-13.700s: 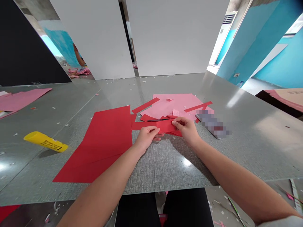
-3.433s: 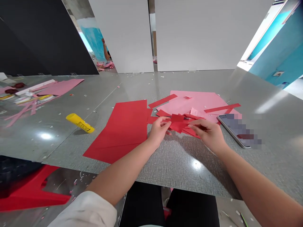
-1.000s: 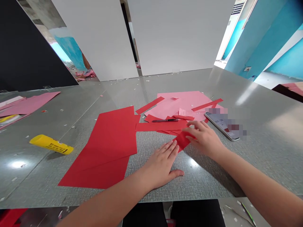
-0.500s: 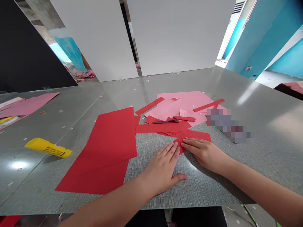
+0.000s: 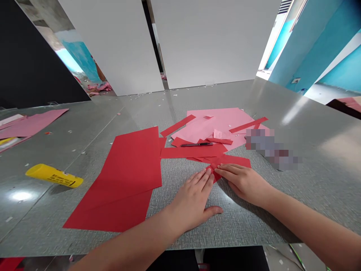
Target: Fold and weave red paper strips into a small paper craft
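Note:
Both hands press on a small piece of red paper (image 5: 239,161) lying on the grey table. My left hand (image 5: 194,201) lies flat, fingers stretched with their tips at the paper's left edge and the thumb spread to the right. Resting on the paper from the right is my right hand (image 5: 245,184), its fingers straight and close together. The hands cover part of this piece. Just beyond it lies a long red paper strip (image 5: 188,152), with a black pen (image 5: 196,144) above it. Larger red sheets (image 5: 132,162) overlap to the left of my left hand.
A yellow glue tube (image 5: 55,175) lies at the left. Pink paper (image 5: 222,116) with red strips and scraps spreads behind the hands. A pixelated object (image 5: 272,150) is at the right. More pink paper (image 5: 36,122) is far left; white panels (image 5: 214,41) stand at the back.
The hands stay almost in place, pressing on the red paper. The view has shifted very slightly; nothing else has visibly moved.

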The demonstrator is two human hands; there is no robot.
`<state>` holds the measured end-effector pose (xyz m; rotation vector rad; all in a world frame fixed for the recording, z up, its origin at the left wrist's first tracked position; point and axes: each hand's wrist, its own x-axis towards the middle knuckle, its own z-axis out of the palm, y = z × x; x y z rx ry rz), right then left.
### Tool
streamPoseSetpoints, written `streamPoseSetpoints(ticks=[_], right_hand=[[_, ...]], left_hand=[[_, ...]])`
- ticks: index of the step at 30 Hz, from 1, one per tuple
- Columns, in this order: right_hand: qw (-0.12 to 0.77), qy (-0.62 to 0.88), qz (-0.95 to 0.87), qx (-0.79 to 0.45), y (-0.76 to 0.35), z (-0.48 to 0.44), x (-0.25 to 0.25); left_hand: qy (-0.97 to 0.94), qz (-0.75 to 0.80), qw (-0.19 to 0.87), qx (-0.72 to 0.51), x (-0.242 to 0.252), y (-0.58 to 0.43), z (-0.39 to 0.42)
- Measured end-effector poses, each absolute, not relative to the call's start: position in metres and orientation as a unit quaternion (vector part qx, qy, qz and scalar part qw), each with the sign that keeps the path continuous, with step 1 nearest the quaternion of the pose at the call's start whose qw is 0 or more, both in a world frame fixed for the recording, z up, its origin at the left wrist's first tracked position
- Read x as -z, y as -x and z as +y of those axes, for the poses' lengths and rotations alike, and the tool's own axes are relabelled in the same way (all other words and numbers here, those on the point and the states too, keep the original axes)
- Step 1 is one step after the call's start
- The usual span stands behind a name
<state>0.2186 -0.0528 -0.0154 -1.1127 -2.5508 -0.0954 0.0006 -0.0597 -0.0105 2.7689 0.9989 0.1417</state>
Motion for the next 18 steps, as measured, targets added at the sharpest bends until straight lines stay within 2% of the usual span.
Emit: streamPoseSetpoints(ticks=[11, 18], right_hand=[[0.160, 0.353, -0.918, 0.080, -0.213, -0.053, 0.025], [0.147, 0.354, -0.918, 0.104, -0.212, -0.052, 0.025]], left_hand=[[-0.933, 0.333, 0.133, -0.036, 0.010, 0.000, -0.058], [-0.943, 0.285, 0.171, 0.003, -0.010, 0.028, -0.047]])
